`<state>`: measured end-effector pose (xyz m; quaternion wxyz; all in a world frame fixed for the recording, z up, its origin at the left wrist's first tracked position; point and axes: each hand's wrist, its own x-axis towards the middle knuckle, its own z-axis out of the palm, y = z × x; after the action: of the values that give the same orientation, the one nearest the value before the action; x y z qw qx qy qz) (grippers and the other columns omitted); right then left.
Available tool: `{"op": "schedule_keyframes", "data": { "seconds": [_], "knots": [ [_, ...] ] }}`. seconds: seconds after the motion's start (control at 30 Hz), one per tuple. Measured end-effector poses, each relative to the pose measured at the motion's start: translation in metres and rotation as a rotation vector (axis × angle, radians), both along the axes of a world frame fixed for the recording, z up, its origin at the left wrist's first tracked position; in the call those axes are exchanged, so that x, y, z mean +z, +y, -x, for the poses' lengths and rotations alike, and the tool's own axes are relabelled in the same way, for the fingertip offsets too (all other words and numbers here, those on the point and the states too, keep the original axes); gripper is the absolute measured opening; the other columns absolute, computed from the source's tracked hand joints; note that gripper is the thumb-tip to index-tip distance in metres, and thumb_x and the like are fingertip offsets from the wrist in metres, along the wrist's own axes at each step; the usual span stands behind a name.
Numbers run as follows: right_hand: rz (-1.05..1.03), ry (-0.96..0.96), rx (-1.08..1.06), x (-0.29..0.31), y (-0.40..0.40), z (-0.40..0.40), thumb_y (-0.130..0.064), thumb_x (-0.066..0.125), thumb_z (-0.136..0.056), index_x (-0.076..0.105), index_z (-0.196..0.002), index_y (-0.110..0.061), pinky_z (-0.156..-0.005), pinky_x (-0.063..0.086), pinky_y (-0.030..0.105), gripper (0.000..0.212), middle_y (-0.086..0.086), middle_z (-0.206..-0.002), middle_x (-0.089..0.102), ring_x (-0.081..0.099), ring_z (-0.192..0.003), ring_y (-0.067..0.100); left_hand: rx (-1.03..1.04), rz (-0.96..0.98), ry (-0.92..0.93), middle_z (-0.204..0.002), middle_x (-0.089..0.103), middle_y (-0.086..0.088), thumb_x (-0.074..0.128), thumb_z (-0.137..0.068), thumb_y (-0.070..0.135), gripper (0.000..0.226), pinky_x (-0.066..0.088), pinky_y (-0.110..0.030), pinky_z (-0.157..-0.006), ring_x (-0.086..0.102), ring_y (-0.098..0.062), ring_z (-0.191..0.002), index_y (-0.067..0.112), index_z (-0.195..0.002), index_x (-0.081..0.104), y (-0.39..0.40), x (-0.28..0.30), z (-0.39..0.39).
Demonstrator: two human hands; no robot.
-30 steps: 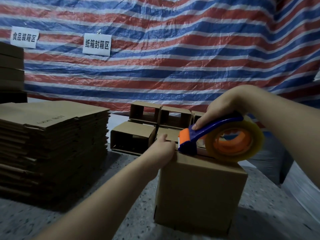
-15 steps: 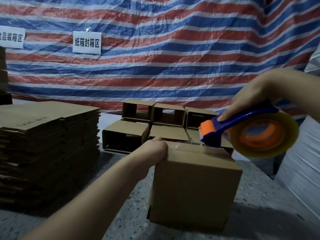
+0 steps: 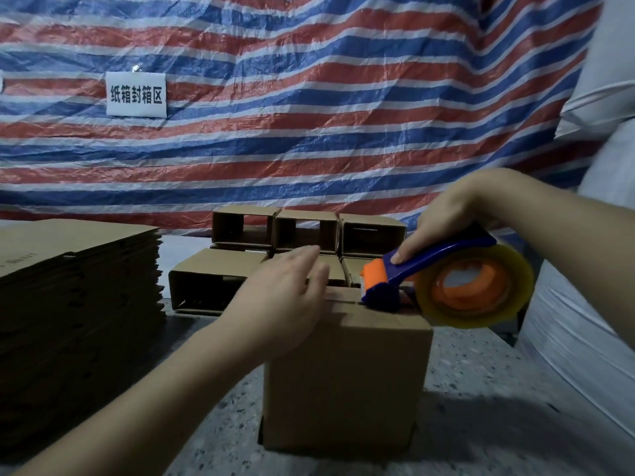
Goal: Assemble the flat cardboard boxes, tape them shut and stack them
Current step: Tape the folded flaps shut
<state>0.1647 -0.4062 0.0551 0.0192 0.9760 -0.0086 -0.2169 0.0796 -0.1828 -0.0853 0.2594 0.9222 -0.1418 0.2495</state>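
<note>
Lowered since a half-second earlier, the tape dispenser (image 3: 446, 286) now meets the box (image 3: 347, 376) top; the left hand (image 3: 288, 297) has opened, fingers loose.

Right hand (image 3: 446, 218) grips the handle. Box stands upright, centre floor; dispenser's long axis points left. Press flat, pull steadily along the seam.

Setting: a packing workshop or warehouse carton-sealing station. Indicators: a striped red, white and blue tarpaulin (image 3: 343, 115) forming the back wall; a printed sign (image 3: 136, 94) pinned to it reading 纸箱封箱区 (carton sealing area); a tall stack of flat cardboard blanks (image 3: 79, 304); rows of assembled boxes (image 3: 275, 235); a speckled stone counter (image 3: 481, 389).
</note>
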Motion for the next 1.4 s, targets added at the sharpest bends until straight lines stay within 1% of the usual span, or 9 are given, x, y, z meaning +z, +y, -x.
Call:
{"op": "schedule_keyframes", "data": {
  "seconds": [0.07, 0.13, 0.23, 0.63, 0.87, 1.0, 1.13, 1.23, 1.4],
  "knots": [
    [-0.009, 0.003, 0.0, 0.0, 0.001, -0.001, -0.08, 0.075, -0.041, 0.07, -0.114, -0.014, -0.063, 0.058, 0.027, 0.098, 0.008, -0.088, 0.078, 0.075, -0.074, 0.019, -0.072, -0.24, 0.034, -0.151, 0.043, 0.005, 0.023, -0.102, 0.055, 0.054, 0.024, -0.024, -0.104, 0.037, -0.012, -0.138, 0.027, -0.146, 0.039, -0.019, 0.0, 0.003],
    [-0.015, 0.011, 0.004, 0.0, -0.001, 0.0, -0.08, 0.076, -0.037, 0.069, -0.114, -0.014, -0.064, 0.058, 0.028, 0.102, 0.008, -0.089, 0.078, 0.075, -0.075, 0.02, -0.069, -0.425, 0.123, -0.153, 0.04, 0.0, 0.018, -0.099, 0.063, 0.064, 0.025, -0.035, -0.114, 0.034, -0.016, -0.141, 0.025, -0.146, 0.038, -0.031, -0.007, 0.004],
    [-0.03, 0.01, 0.014, -0.002, -0.006, -0.003, -0.083, 0.078, -0.029, 0.07, -0.112, -0.013, -0.063, 0.058, 0.028, 0.109, 0.008, -0.09, 0.078, 0.076, -0.077, 0.02, -0.018, -0.543, 0.119, -0.159, 0.031, -0.003, 0.012, -0.092, 0.074, 0.082, 0.019, -0.039, -0.119, 0.027, -0.018, -0.147, 0.022, -0.152, 0.03, -0.032, -0.014, -0.001],
    [0.004, 0.037, -0.075, 0.01, -0.048, 0.002, -0.082, 0.085, -0.029, 0.071, -0.11, -0.013, -0.066, 0.058, 0.031, 0.107, 0.01, -0.093, 0.078, 0.075, -0.077, 0.021, -0.021, -0.554, 0.061, -0.156, 0.037, 0.0, 0.007, -0.086, 0.077, 0.085, 0.023, -0.038, -0.118, 0.031, -0.017, -0.145, 0.025, -0.148, 0.035, -0.027, -0.018, -0.005],
    [-0.09, 0.006, -0.053, -0.007, -0.054, 0.01, -0.073, 0.074, -0.055, 0.067, -0.093, -0.028, -0.068, 0.059, 0.03, 0.059, 0.009, -0.089, 0.078, 0.075, -0.076, 0.021, -0.037, -0.57, 0.149, -0.161, 0.025, 0.001, 0.016, -0.085, 0.082, 0.086, 0.022, -0.041, -0.118, 0.025, -0.02, -0.147, 0.034, -0.156, 0.006, -0.033, -0.006, -0.003],
    [-0.131, 0.025, -0.066, -0.01, -0.058, 0.012, -0.073, 0.075, -0.055, 0.065, -0.1, -0.025, -0.061, 0.058, 0.027, 0.066, 0.007, -0.085, 0.078, 0.074, -0.07, 0.018, -0.1, -0.556, 0.061, -0.158, 0.032, -0.005, 0.022, -0.085, 0.084, 0.093, 0.022, -0.041, -0.117, 0.029, -0.023, -0.144, 0.021, -0.153, 0.024, -0.069, 0.0, 0.0],
    [-0.167, 0.027, -0.08, -0.013, -0.063, 0.011, -0.075, 0.077, -0.051, 0.07, -0.109, -0.015, -0.064, 0.059, 0.029, 0.084, 0.009, -0.089, 0.077, 0.074, -0.074, 0.019, -0.109, -0.568, 0.057, -0.158, 0.031, -0.007, 0.025, -0.09, 0.077, 0.089, 0.022, -0.041, -0.119, 0.028, -0.022, -0.146, 0.014, -0.154, 0.021, -0.085, -0.014, -0.003],
    [-0.172, 0.029, -0.075, -0.012, -0.066, 0.012, -0.075, 0.076, -0.051, 0.07, -0.109, -0.014, -0.065, 0.058, 0.028, 0.085, 0.008, -0.09, 0.077, 0.074, -0.074, 0.019, -0.102, -0.58, -0.006, -0.158, 0.032, -0.007, 0.024, -0.094, 0.072, 0.082, 0.024, -0.039, -0.119, 0.029, -0.022, -0.145, 0.015, -0.153, 0.025, -0.081, -0.019, -0.008],
    [-0.129, 0.01, -0.101, 0.007, -0.096, 0.02, -0.082, 0.084, -0.032, 0.072, -0.11, -0.01, -0.067, 0.058, 0.029, 0.107, 0.013, -0.097, 0.078, 0.076, -0.08, 0.023, -0.117, -0.555, -0.044, -0.154, 0.039, -0.004, 0.024, -0.093, 0.072, 0.076, 0.027, -0.036, -0.116, 0.035, -0.02, -0.142, 0.019, -0.145, 0.037, -0.081, -0.02, -0.008]
  ]
}}
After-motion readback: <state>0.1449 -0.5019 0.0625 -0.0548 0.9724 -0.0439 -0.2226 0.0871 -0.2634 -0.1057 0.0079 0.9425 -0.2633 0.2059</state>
